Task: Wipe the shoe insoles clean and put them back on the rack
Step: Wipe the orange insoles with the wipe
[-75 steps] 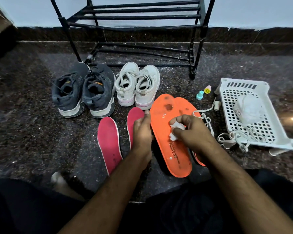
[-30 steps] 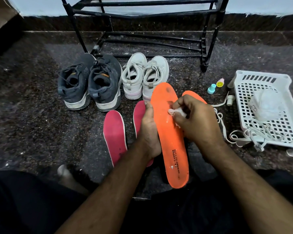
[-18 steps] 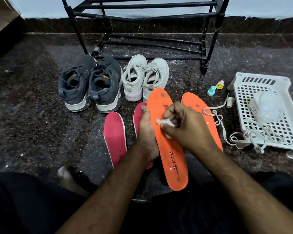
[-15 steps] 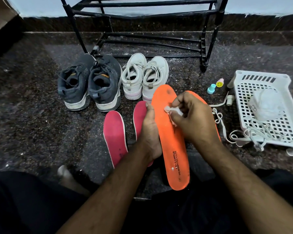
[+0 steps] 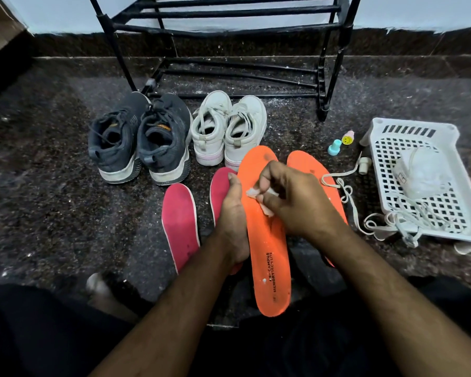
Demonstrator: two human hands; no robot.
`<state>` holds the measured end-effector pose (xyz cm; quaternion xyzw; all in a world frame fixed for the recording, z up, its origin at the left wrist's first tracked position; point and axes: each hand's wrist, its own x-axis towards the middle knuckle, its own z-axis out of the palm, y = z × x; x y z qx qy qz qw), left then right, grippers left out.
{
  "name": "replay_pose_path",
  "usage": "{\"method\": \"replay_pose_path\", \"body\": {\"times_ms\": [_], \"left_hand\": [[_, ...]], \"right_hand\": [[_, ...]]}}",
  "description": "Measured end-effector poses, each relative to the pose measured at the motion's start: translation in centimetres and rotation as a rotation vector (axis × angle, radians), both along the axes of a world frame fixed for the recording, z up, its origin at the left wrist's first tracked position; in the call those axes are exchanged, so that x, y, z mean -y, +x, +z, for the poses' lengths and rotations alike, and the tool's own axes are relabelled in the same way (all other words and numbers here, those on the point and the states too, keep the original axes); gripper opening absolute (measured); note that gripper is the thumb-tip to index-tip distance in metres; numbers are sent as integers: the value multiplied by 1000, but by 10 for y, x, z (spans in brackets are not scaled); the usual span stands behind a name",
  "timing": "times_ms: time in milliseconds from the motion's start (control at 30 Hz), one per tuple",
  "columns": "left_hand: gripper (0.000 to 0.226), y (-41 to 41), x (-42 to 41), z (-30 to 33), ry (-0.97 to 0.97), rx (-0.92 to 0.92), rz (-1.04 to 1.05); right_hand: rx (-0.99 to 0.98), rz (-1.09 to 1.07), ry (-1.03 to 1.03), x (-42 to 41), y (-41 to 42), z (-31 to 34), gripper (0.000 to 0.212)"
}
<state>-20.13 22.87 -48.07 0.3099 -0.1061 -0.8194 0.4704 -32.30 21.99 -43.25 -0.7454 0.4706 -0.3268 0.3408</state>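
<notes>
While your left hand (image 5: 233, 213) is gripping the orange insole (image 5: 267, 240) by its edge, your right hand (image 5: 291, 202), fingers pinching a white wipe (image 5: 259, 195), is drawing back from the toe toward mid-sole; dark toe stains persist, so wiping is continuing.

2 pairs of shoes (image 5: 174, 137) before the rack (image 5: 229, 44), basket (image 5: 419, 180) right.

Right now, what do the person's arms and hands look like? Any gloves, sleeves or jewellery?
Both forearms are bare up to the frame's edge, no sleeves showing. The left hand and right hand wear no gloves, and no rings, watch or bracelet are visible. Dark clothing covers the lap below.
</notes>
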Motion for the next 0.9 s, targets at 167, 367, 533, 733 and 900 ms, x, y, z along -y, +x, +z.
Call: {"method": "replay_pose_path", "body": {"times_ms": [167, 367, 533, 733, 900], "left_hand": [[87, -16, -5, 1, -41, 86, -122], [88, -4, -2, -1, 17, 22, -32], [89, -12, -5, 0, -37, 136, -164], [88, 2, -2, -1, 9, 98, -29], [95, -3, -1, 3, -35, 90, -78]], "right_hand": [[65, -304, -119, 20, -12, 0, 19], [-59, 95, -34, -3, 1, 1, 38], [80, -218, -66, 17, -20, 4, 28], [-48, 13, -83, 0, 6, -7, 36], [7, -90, -44, 1, -10, 1, 32]]}}
